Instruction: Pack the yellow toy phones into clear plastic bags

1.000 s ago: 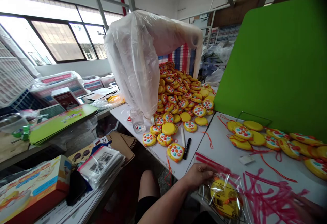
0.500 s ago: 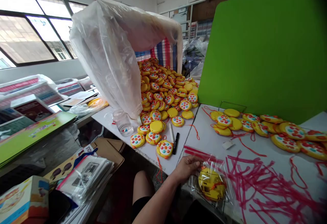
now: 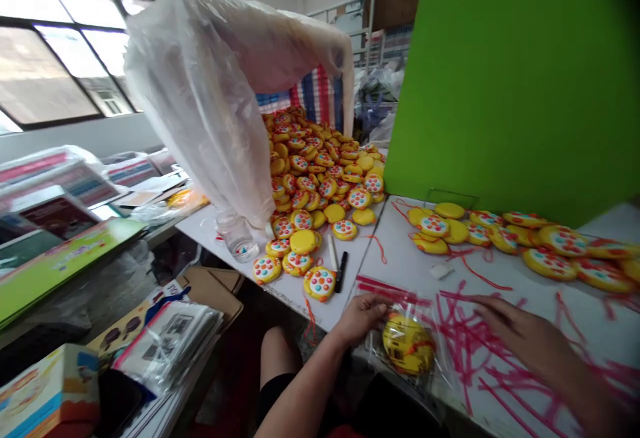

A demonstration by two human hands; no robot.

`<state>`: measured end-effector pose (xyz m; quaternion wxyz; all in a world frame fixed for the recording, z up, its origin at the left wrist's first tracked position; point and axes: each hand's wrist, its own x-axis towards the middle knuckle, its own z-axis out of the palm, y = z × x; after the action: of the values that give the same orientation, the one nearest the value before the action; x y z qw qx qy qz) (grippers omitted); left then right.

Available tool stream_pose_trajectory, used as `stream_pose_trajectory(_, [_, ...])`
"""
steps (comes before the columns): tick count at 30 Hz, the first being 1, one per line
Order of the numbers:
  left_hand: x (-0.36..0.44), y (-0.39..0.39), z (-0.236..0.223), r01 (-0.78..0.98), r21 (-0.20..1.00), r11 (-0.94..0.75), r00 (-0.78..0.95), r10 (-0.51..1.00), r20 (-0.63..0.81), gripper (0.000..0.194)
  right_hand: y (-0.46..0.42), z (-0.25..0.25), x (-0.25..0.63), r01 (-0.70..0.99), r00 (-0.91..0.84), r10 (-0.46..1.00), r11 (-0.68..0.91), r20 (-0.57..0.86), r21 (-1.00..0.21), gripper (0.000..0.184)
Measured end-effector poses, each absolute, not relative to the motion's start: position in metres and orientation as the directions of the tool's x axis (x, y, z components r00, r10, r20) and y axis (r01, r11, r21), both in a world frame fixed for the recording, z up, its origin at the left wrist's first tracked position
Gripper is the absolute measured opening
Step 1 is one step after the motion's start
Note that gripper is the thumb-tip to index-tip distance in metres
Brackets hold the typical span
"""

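Observation:
My left hand (image 3: 361, 320) is closed on the upper left part of a clear plastic bag (image 3: 443, 365) with a red band along its top. Inside the bag lies a round yellow toy (image 3: 409, 345), its printed back up, with an orange cord across it. My right hand (image 3: 530, 335), slightly blurred, reaches in from the right with its fingers stretched out above loose pink plastic strips (image 3: 463, 345). Its fingertips are close to one strip; whether they touch it is unclear. Part of the strip pile is hidden beneath that hand.
A heap of yellow toys with coloured dots (image 3: 325, 165) spills from a plastic-covered opening (image 3: 200, 98). More toys (image 3: 550, 265) line the right side before a green board (image 3: 515, 91). A clear jar (image 3: 237, 238), a black marker (image 3: 341, 271) and a white pen (image 3: 332, 251) stand or lie left.
My right hand has come into view from the right, over the pink strips. My left hand keeps its hold on the bag, and the view has shifted slightly.

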<state>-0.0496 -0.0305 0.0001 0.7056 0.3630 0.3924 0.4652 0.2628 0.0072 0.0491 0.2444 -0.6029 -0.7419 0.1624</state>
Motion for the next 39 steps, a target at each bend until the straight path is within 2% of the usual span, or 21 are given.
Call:
stream_pose_trajectory(4, [-0.050,-0.029,0.009,-0.343,0.889,0.304,0.235,0.944,-0.232,0.047,0.004,0.059,0.215,0.605,-0.231,0.971,0.193,0.061,-0.773,0.034])
stream_pose_trajectory(10, [-0.049,-0.023,0.015,-0.338,0.869,0.360,0.240,0.926,-0.290,0.048,0.012,0.036,0.183,0.359,-0.344,0.933,0.032,-0.101,-0.933,0.028])
stream_pose_trajectory(13, [-0.048,-0.023,0.015,-0.344,0.864,0.368,0.237,0.924,-0.300,0.051,0.013,0.030,0.183,0.250,-0.336,0.935,-0.031,-0.116,-0.968,0.023])
stream_pose_trajectory(16, [-0.049,-0.023,0.016,-0.339,0.863,0.375,0.232,0.922,-0.310,0.053,0.012,0.030,0.189,0.237,-0.289,0.945,-0.084,-0.153,-0.968,0.023])
stream_pose_trajectory(22, [-0.054,-0.022,0.021,-0.339,0.839,0.425,0.347,0.886,-0.308,0.054,0.004,0.031,0.201,0.068,-0.274,0.937,-0.203,-0.214,-0.977,0.041])
stream_pose_trajectory(26, [-0.055,-0.022,0.024,-0.338,0.852,0.401,0.326,0.899,-0.294,0.020,0.002,0.028,0.202,0.074,-0.206,0.953,-0.213,-0.224,-0.974,0.026])
stream_pose_trajectory(28, [-0.054,-0.022,0.025,-0.352,0.854,0.383,0.316,0.907,-0.277,0.014,0.003,0.028,0.201,0.088,-0.200,0.957,-0.194,-0.208,-0.977,0.019])
stream_pose_trajectory(32, [-0.052,-0.022,0.025,-0.390,0.856,0.339,0.289,0.928,-0.236,0.028,0.004,0.029,0.197,0.044,-0.202,0.959,-0.192,-0.197,-0.980,0.024])
stream_pose_trajectory(34, [-0.050,-0.023,0.023,-0.394,0.860,0.325,0.260,0.937,-0.235,0.037,0.004,0.028,0.194,0.089,-0.204,0.957,-0.192,-0.206,-0.977,0.031])
stream_pose_trajectory(37, [-0.047,-0.024,0.020,-0.317,0.893,0.319,0.208,0.942,-0.262,0.040,0.002,0.027,0.189,0.214,-0.294,0.936,-0.135,-0.195,-0.967,0.040])
stream_pose_trajectory(39, [-0.047,-0.025,0.018,-0.219,0.936,0.275,0.185,0.954,-0.237,0.040,-0.002,0.030,0.192,0.227,-0.312,0.937,-0.086,-0.156,-0.970,0.044])
